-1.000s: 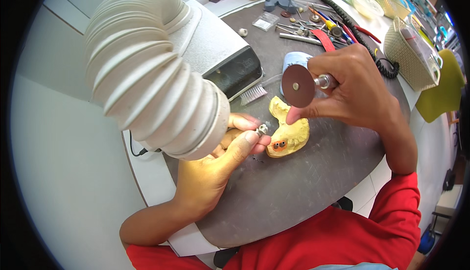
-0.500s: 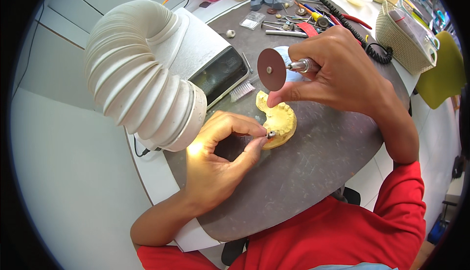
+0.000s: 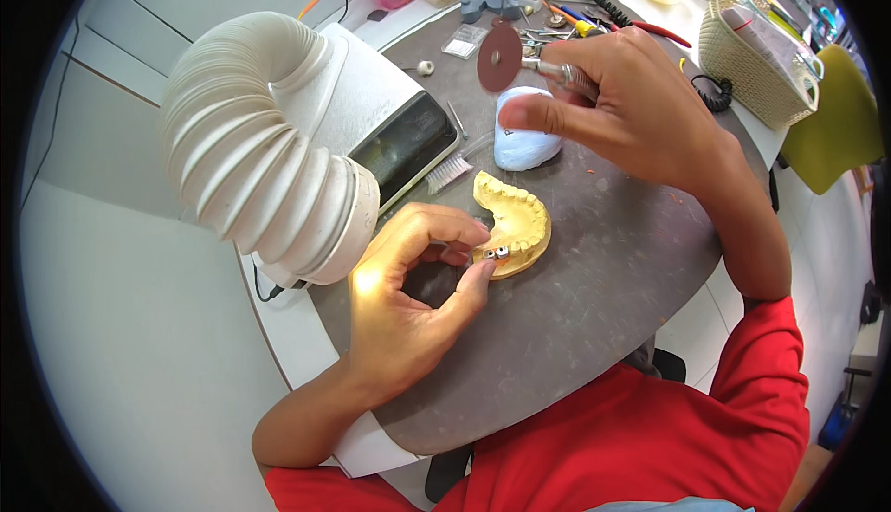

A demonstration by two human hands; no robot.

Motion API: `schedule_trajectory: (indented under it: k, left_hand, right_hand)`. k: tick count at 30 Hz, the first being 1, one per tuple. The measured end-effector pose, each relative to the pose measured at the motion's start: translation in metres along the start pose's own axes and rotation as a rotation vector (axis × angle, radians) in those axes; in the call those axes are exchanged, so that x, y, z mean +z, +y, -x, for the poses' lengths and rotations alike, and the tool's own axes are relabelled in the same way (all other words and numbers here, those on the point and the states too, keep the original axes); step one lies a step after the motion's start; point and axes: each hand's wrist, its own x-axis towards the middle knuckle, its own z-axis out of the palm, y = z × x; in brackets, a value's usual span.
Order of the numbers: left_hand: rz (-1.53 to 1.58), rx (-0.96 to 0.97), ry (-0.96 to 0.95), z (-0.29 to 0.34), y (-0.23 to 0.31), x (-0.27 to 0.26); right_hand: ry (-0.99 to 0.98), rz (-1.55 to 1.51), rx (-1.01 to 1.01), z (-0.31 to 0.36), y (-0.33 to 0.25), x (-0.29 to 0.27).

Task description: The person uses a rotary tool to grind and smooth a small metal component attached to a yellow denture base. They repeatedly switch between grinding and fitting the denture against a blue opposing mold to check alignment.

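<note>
A yellow dental cast (image 3: 522, 222) lies on the dark tabletop, its row of teeth facing up. Two small silver metal crowns (image 3: 501, 252) sit at its near end. Beside them is my left hand (image 3: 404, 285), its thumb and forefinger parted around that end of the cast, with the crowns showing between the tips. My right hand (image 3: 631, 108) is raised above the table and wraps round a metal rotary handpiece (image 3: 562, 74). The handpiece carries a reddish-brown cutting disc (image 3: 500, 57), which is up and away from the cast. My right thumb sticks out over a light blue rounded packet (image 3: 525, 136).
A ribbed white suction hose (image 3: 269, 150) arches over the left side, next to a white box with a dark window (image 3: 413, 145). Small tools and burs (image 3: 557, 25) clutter the back. A woven basket (image 3: 756, 66) stands at the right. A clear packet of pink-white sticks (image 3: 448, 173) lies beside the box.
My right hand has lifted the handpiece up and away from the cast, uncovering the blue packet. My left thumb and forefinger have eased apart, and the metal crowns show more fully.
</note>
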Motion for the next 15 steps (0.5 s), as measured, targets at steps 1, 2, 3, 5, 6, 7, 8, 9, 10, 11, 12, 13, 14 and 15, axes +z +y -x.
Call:
schedule_trajectory:
  k: [1, 2, 3, 5, 6, 7, 8, 9, 10, 11, 12, 13, 14, 15]
  left_hand:
    - [-0.016, 0.004, 0.003, 0.0, 0.003, -0.002]
    - [-0.033, 0.008, 0.007, -0.001, 0.005, -0.004]
    - [-0.111, 0.03, -0.008, -0.002, 0.01, -0.006]
    - [-0.261, 0.073, -0.029, -0.006, 0.017, -0.008]
    - [-0.301, 0.074, -0.046, -0.007, 0.018, -0.009]
    - [-0.342, 0.085, -0.066, -0.008, 0.018, -0.01]
    - [-0.418, 0.15, -0.052, -0.001, 0.009, -0.006]
    - [-0.435, 0.209, -0.021, 0.003, -0.002, -0.001]
    - [-0.428, 0.208, -0.017, 0.004, -0.009, 0.0]
    - [-0.417, 0.211, -0.018, 0.003, -0.011, 0.0]
    - [-0.388, 0.175, -0.013, 0.002, -0.009, 0.0]
    - [-0.361, 0.134, -0.005, 0.003, -0.006, 0.0]
    - [-0.334, 0.094, 0.002, 0.003, -0.005, 0.0]
    - [-0.254, 0.075, 0.001, 0.003, -0.007, 0.0]
  right_hand:
    - [-0.115, -0.048, 0.128, -0.003, -0.004, -0.01]
    - [-0.058, -0.012, 0.101, -0.002, 0.0, -0.011]
    - [-0.002, 0.023, 0.073, 0.0, 0.009, -0.009]
    - [-0.106, 0.067, 0.181, 0.001, 0.004, -0.022]
    - [-0.117, 0.081, 0.178, 0.001, 0.007, -0.021]
    - [-0.119, 0.101, 0.177, 0.007, 0.013, -0.019]
    - [-0.064, 0.139, 0.135, 0.018, 0.014, -0.014]
    - [-0.071, 0.159, 0.15, 0.023, 0.009, -0.011]
    - [-0.036, 0.168, 0.091, 0.024, 0.016, -0.003]
    - [0.0, 0.182, 0.037, 0.025, 0.029, 0.007]
    - [0.037, 0.196, -0.017, 0.026, 0.036, 0.011]
    - [-0.035, 0.217, 0.071, 0.025, 0.03, 0.01]
    - [-0.031, 0.249, 0.066, 0.026, 0.031, 0.012]
    - [-0.026, 0.283, 0.061, 0.028, 0.036, 0.016]
